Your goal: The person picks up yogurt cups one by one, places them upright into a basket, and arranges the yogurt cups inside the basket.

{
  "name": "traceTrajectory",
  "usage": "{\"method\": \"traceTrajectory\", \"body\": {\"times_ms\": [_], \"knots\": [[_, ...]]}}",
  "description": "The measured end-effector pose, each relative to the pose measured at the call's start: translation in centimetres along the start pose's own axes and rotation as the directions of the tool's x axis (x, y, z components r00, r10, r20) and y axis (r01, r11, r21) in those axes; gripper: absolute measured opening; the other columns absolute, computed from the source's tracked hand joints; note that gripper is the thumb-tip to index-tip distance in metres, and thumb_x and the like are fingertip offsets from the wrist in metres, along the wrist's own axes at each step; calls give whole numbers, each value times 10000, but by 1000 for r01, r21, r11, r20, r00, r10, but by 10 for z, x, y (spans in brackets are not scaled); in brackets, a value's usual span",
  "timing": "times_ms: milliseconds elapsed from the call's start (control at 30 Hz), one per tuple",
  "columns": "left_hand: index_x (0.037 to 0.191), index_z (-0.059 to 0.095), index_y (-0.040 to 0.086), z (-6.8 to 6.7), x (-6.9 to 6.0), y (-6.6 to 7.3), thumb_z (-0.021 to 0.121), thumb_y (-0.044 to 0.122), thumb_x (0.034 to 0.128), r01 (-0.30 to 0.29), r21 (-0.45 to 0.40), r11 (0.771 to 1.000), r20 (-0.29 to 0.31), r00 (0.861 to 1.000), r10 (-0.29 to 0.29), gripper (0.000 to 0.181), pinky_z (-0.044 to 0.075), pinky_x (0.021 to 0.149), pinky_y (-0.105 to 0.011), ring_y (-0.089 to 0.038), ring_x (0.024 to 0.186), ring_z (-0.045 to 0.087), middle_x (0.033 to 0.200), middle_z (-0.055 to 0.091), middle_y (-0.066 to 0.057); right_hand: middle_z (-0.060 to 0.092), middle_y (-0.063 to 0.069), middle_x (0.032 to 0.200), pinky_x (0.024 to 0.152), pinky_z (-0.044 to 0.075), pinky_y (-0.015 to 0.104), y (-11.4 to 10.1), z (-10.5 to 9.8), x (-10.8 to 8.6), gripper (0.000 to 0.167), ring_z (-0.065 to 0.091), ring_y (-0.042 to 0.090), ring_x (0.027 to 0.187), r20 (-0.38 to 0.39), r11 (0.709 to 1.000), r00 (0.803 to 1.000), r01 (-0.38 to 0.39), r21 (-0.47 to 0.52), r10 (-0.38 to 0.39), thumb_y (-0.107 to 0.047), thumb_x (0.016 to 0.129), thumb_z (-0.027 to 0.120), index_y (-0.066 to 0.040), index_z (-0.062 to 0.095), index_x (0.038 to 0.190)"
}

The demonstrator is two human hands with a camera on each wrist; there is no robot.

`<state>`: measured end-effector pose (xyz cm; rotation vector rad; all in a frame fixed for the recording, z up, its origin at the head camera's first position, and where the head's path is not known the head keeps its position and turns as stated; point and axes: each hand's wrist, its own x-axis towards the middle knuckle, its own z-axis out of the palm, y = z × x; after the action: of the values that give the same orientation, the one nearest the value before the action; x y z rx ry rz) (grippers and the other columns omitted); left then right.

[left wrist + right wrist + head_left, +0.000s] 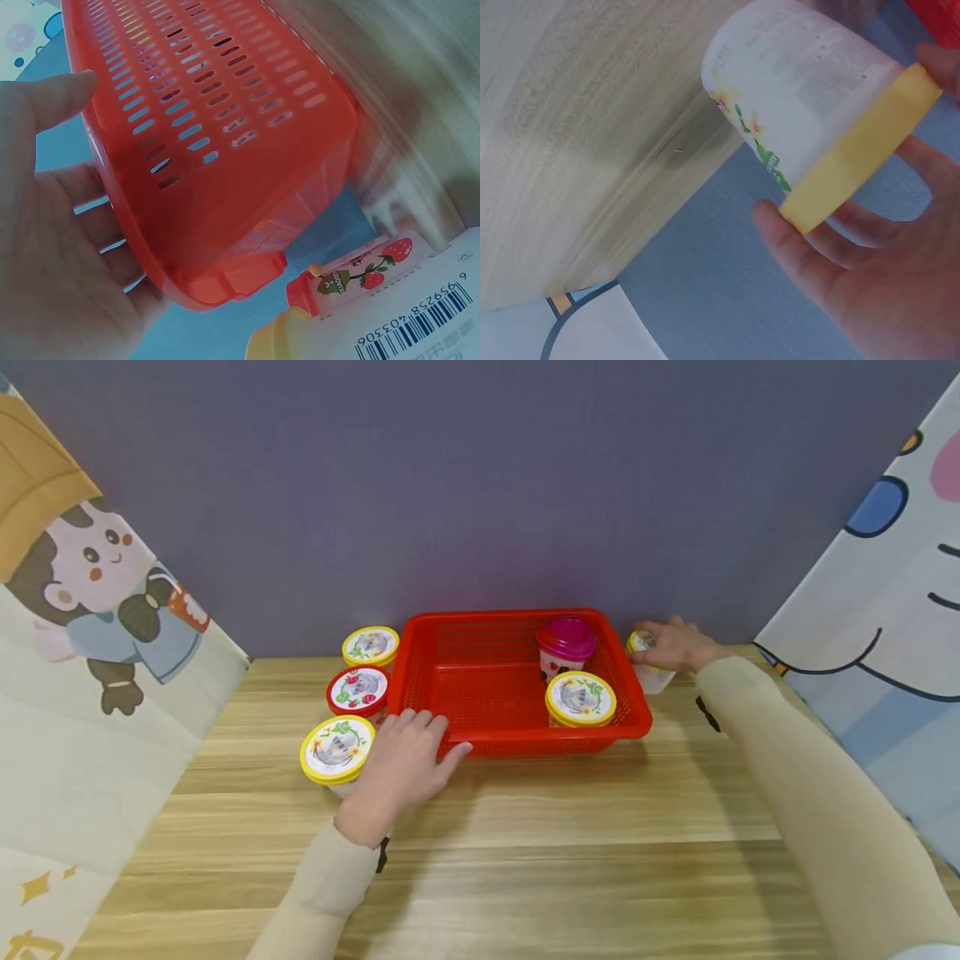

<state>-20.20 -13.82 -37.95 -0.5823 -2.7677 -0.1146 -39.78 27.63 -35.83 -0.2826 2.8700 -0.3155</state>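
Note:
My left hand (401, 768) rests on the near left corner of a red plastic basket (480, 747). In the left wrist view its fingers lie extended across the basket's rim, and its thumb touches the rim farther along. At the basket's right side, my right hand (675, 646) grips a white tub with a yellow lid (802, 97), fingers and thumb spread around the lid's edge. The tub's flower print faces the right wrist camera. Inside the basket, on its right, are a tub with a magenta lid (567, 639) and a yellow-lidded tub (581, 698).
Left of the basket stand a far yellow-lidded tub (371, 645), a red-lidded tub (357, 690) and a near yellow-lidded tub (337, 749). A grey partition (480, 485) rises behind the wooden table (525, 860). Cartoon-printed panels flank both sides.

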Motion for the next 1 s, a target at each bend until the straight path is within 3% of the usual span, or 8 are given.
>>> {"method": "traceTrajectory", "body": {"times_ms": [200,733,1000], "knots": [[937,661,74,0,0,2,649,458,957,-7,0,1000,-18,1000,7,385,468,777,-432,-266,803,579,879,645,-80,268,399,1424,942,344,790,-3,-2,-3,801,298,635,1279,35,999,999,-30,-32,31,-493,911,585,-97,317,1554],[906,654,73,1,-1,2,658,463,949,-12,11,1000,-44,999,12,392,461,769,-438,-278,795,582,861,642,-78,351,355,1398,935,353,780,1,9,-11,914,357,593,1250,-39,998,999,-14,-62,12,-790,868,491,-119,383,1479],[894,649,77,2,-2,1,655,461,952,-17,12,1000,-52,999,18,389,457,748,-427,-272,772,571,839,627,-72,389,366,1357,902,376,782,3,9,-19,816,393,593,1203,-54,998,998,6,-59,-9,-680,898,558,-102,417,1455]]}}
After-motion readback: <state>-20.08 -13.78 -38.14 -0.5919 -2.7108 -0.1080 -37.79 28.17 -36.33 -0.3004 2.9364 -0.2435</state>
